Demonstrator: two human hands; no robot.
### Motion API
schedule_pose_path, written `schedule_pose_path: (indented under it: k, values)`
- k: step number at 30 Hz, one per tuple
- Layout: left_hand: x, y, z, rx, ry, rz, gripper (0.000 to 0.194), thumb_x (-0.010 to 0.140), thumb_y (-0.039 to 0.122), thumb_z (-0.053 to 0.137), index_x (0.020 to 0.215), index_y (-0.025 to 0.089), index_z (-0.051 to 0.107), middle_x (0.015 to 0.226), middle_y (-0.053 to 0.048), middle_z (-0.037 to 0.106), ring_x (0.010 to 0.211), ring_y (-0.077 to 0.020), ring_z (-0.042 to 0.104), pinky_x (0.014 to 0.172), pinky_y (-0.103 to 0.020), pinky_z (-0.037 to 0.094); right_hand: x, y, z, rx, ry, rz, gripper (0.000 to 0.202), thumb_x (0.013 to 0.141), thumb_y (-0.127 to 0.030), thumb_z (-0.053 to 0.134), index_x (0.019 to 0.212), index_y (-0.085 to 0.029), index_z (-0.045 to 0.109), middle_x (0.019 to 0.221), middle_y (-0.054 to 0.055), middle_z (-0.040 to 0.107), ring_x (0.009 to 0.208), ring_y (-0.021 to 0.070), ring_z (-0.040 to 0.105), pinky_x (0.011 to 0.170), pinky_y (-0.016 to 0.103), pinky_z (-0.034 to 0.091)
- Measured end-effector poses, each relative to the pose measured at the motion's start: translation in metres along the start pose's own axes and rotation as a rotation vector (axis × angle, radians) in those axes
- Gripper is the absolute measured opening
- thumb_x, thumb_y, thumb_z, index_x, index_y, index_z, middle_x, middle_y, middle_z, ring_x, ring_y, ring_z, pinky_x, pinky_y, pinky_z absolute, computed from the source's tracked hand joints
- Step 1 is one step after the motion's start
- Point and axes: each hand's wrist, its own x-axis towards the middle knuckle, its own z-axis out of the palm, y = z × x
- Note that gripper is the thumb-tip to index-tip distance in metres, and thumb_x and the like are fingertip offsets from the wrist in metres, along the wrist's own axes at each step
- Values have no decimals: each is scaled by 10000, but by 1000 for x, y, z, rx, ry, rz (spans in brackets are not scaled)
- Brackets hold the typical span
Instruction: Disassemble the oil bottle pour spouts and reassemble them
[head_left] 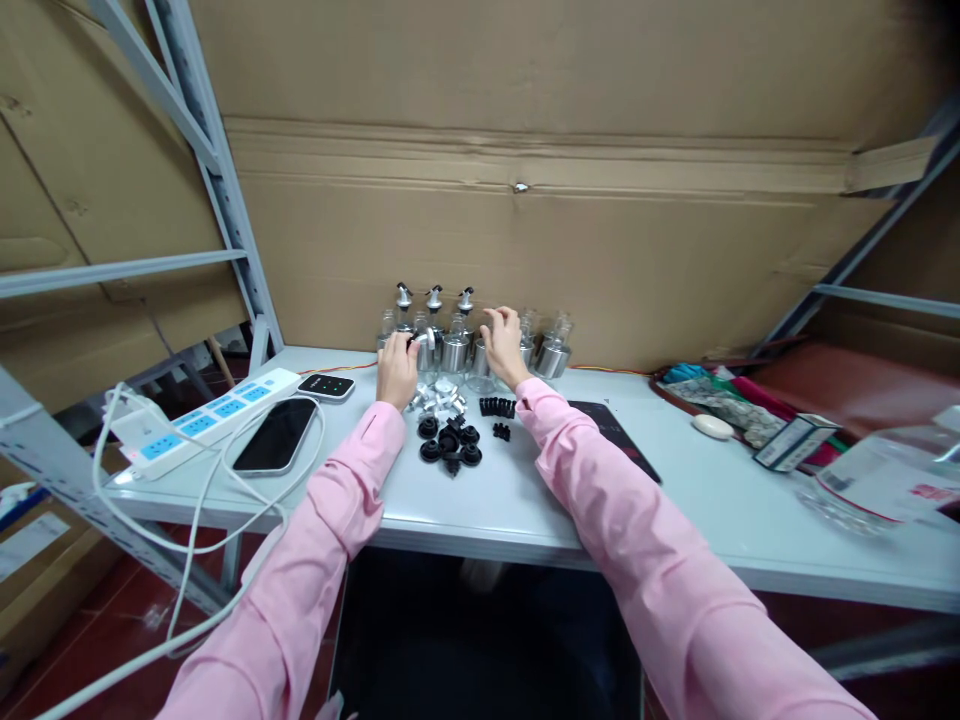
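My left hand pinches a silver-and-black spout top in front of the left bottles. Over the middle of the bottle row, my right hand reaches to a bottle, fingers curved and apart at its neck; nothing shows held in them. Several glass-and-steel bottles stand against the cardboard, and three at the back carry silver spouts. Between my forearms lie loose silver caps, black round stoppers and small black parts.
A power strip, a phone with white cables and a small black device lie at left. At right are a dark flat board, a white oval object, a small box and a clear plastic bottle.
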Motion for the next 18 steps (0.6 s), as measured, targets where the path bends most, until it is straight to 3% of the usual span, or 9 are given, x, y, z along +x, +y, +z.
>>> schedule_pose_path:
  k: [3, 8, 18]
  values:
    - [-1, 5, -1, 12, -32, 17, 361, 954, 416, 205, 934, 172, 470, 922, -96, 565, 908, -217, 524, 778, -333, 370, -14, -22, -23, -52, 100, -150, 289, 884, -289, 408, 1128, -177, 512, 1168, 137, 445, 1097, 252, 423, 917, 437, 360]
    - [-4, 15, -1, -7, -100, 71, 281, 945, 374, 279, 892, 170, 465, 888, -88, 561, 884, -212, 526, 780, -332, 381, -51, -44, -56, -167, 94, -415, 202, 893, -291, 434, 982, -205, 593, 1116, 101, 516, 1105, 242, 421, 932, 411, 341]
    - [-10, 31, 1, -88, -395, 213, 145, 907, 251, 388, 913, 144, 485, 899, -85, 544, 874, -209, 502, 800, -331, 408, -68, -29, -60, -245, 78, -439, 230, 893, -293, 449, 1045, -214, 602, 1090, 104, 554, 1074, 237, 447, 900, 400, 349]
